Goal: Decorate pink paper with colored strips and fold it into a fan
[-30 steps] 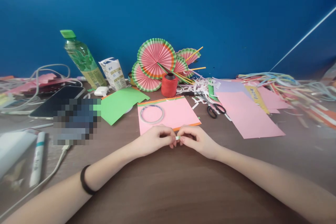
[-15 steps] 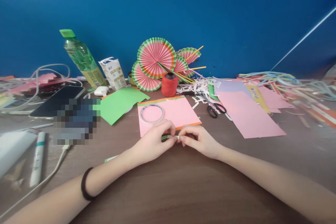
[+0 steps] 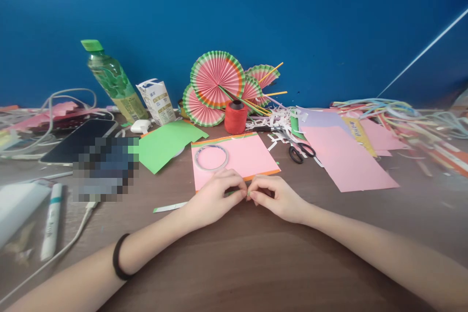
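The left hand (image 3: 215,198) and right hand (image 3: 275,198) pinch a paper strip (image 3: 170,207) between them, tail lying leftward.

table (image 3: 234,263): wood, smooth, matt | sheet (image 3: 252,153): paper, matt | strip (image 3: 170,207): paper | bottle (image 3: 113,83) far left: clear plastic, glossy | fans (image 3: 215,78): pleated paper

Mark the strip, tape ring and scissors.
strip (image 3: 170,207): head view, its free end.
tape ring (image 3: 196,159): head view, left rim.
scissors (image 3: 300,151): head view, black handles.
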Motion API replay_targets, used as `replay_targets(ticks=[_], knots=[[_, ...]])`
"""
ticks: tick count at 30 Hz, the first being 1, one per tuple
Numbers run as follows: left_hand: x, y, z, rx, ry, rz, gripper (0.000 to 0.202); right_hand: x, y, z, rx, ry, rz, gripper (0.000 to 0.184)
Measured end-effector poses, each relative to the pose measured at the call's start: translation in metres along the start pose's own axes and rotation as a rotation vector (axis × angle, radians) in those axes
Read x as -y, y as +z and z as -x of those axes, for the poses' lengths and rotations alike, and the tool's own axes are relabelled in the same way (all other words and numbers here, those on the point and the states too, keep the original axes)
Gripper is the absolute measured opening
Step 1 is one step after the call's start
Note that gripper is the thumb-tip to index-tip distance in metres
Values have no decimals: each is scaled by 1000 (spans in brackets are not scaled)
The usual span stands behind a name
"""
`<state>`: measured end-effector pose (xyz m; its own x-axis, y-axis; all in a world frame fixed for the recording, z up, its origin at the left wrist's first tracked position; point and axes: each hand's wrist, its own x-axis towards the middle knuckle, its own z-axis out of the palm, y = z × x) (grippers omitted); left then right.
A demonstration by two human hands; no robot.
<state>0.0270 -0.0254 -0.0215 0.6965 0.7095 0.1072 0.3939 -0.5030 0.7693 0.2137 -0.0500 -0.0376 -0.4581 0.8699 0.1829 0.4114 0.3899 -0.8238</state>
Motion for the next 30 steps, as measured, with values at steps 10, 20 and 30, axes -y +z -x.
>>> replay_targets(ticks=[10, 20, 30], knots=[[-1, 1, -1, 6, -9, -7, 13, -2, 1, 1, -5, -4, 4, 14], [-2, 0, 0, -11, -42, -30, 13, -1, 1, -1, 12, -42, 36, 20], [-3, 2, 2, -27, -4, -136, 12, -2, 3, -1, 16, -50, 73, 18]])
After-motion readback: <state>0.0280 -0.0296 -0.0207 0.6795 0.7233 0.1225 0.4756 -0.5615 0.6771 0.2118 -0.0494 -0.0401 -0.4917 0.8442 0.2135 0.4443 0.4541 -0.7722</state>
